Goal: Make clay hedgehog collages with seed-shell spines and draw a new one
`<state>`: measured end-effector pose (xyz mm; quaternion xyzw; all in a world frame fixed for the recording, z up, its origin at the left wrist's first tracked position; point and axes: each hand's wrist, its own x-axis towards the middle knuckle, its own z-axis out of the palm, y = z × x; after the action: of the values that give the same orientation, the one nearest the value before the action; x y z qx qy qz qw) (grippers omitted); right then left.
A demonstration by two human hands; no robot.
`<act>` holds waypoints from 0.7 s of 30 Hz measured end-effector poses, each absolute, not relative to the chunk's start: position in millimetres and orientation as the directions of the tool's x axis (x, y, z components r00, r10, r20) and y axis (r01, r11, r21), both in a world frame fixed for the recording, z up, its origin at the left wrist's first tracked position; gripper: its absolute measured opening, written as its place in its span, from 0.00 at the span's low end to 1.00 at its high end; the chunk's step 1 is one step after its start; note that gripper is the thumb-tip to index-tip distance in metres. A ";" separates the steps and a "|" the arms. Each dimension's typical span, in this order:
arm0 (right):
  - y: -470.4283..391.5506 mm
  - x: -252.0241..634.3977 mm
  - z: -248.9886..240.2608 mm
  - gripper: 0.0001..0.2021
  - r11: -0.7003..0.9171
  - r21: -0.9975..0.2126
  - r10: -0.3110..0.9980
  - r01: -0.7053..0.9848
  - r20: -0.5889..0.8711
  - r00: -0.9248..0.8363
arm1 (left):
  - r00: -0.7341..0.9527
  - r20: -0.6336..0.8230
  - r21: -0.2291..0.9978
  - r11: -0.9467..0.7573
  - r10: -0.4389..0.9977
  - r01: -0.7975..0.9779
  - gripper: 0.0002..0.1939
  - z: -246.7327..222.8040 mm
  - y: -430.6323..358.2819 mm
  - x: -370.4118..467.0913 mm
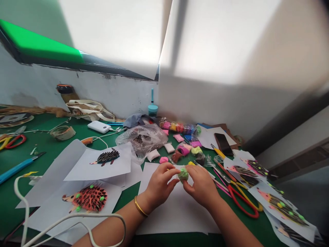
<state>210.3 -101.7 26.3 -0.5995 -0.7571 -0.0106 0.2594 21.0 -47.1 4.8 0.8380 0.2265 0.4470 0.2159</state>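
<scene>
A lump of light green modelling clay [183,174] is pinched between my two hands, above a blank white sheet of paper [177,216]. My left hand [162,182] has its thumb and fingers closed on the clay's left side. From the other side, the fingertips of my right hand [202,183] press on it too. Just beyond my left hand lies a small pink clay piece [163,160]. White clay packets [153,155] and a bag of yellow-green clay [196,150] sit behind the hands.
Red-handled scissors [243,202] and a yellow cutter [218,151] lie to the right, near hedgehog pictures [281,206]. Leftward are a red hedgehog picture [87,199], a dark one [108,156] and a white cable [74,216]. A plastic bag of seeds [141,139] stands behind.
</scene>
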 end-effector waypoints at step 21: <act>-97.3 203.2 -17.9 0.21 0.423 -0.560 0.889 0.712 0.410 -0.205 | 0.514 0.649 0.471 -0.827 0.561 0.308 0.04 -12.6 -41.3 15.3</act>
<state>203.2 -97.3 -17.9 -0.5225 -0.7662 0.1248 0.3528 15.3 -41.3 -12.6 0.8572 0.2534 0.4226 0.1497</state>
